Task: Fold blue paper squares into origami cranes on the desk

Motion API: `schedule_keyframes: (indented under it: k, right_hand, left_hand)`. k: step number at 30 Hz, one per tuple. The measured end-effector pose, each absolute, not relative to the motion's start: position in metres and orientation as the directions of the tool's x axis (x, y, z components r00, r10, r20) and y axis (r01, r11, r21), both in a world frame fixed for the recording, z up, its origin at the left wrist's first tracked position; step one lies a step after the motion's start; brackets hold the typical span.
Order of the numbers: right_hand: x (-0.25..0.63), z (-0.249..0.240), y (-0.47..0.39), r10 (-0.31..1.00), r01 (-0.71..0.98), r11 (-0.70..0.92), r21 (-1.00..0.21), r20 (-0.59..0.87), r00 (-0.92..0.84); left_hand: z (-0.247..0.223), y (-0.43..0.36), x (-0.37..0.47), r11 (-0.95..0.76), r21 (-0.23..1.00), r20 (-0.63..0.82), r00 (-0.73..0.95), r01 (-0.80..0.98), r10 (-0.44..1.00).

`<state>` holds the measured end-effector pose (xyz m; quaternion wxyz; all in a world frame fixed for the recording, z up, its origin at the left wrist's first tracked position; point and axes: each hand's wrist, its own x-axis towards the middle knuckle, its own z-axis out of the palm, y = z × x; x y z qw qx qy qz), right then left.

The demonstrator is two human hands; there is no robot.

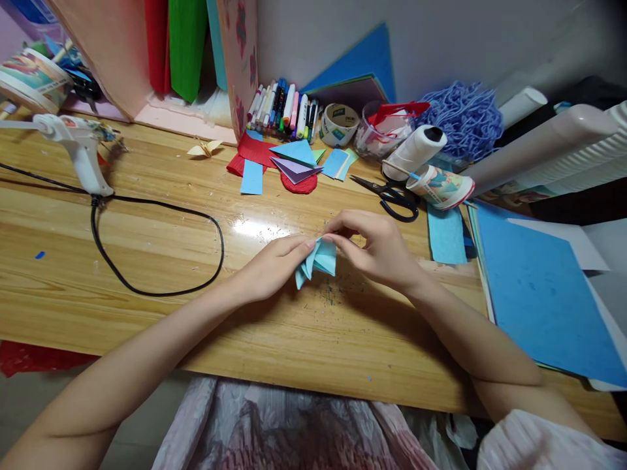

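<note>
A light blue piece of folded paper (318, 259), with several pointed pleats fanned downward, is held just above the wooden table (274, 339). My left hand (277, 264) grips its left side, thumb pressed on the upper edge. From the right, my right hand (375, 248) pinches the top corner between thumb and curled fingers. Part of the paper is hidden behind the left thumb and fingers. Black-handled scissors (392, 197) lie beyond the right hand. Farther back are a folded purple paper (296, 171) and a blue folded paper (294, 153).
A white glue gun (81, 150) with a looped black cable (223, 245) stands at the left. Markers (284, 108), a tape roll (339, 124), a thread spool (416, 150) and blue yarn (458, 121) line the back. Blue sheets (543, 294) are stacked at the right.
</note>
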<state>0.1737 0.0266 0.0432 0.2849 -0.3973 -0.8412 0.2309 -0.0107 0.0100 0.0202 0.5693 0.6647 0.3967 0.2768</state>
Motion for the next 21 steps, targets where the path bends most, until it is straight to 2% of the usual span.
schedule_keyframes:
  k: [3, 5, 9, 13, 16, 19, 21]
  right_hand:
    - [0.175, 0.045, 0.027, 0.728, 0.506, 0.674, -0.539, 0.367, -0.579]
    - [0.174, 0.045, 0.027, 0.707, 0.497, 0.698, -0.516, 0.387, -0.592]
    - [0.173, 0.041, 0.027, 0.702, 0.508, 0.705, -0.494, 0.388, -0.597]
    - [0.171, 0.036, 0.026, 0.663, 0.51, 0.747, -0.425, 0.423, -0.618]
    - [0.169, 0.033, 0.023, 0.63, 0.523, 0.776, -0.352, 0.477, -0.613]
    - [0.167, 0.033, 0.021, 0.604, 0.514, 0.793, -0.326, 0.526, -0.599]
    - [0.167, 0.035, 0.021, 0.609, 0.507, 0.791, -0.343, 0.529, -0.591]
  left_hand:
    - [0.022, 0.013, -0.013, 0.055, 0.99, -0.122, 0.606, 0.127, 0.786]
    - [0.024, 0.013, -0.014, 0.044, 0.989, -0.122, 0.63, 0.138, 0.767]
    - [0.025, 0.01, -0.012, -0.166, 0.933, -0.056, 0.583, 0.321, 0.81]
    - [0.019, 0.004, -0.006, -0.394, 0.753, 0.062, 0.539, 0.527, 0.84]
    - [0.013, 0.002, -0.004, -0.492, 0.649, 0.166, 0.524, 0.58, 0.836]
    - [0.011, 0.002, -0.003, -0.514, 0.632, 0.223, 0.499, 0.58, 0.837]
    - [0.012, 0.003, -0.004, -0.477, 0.693, 0.209, 0.483, 0.541, 0.85]
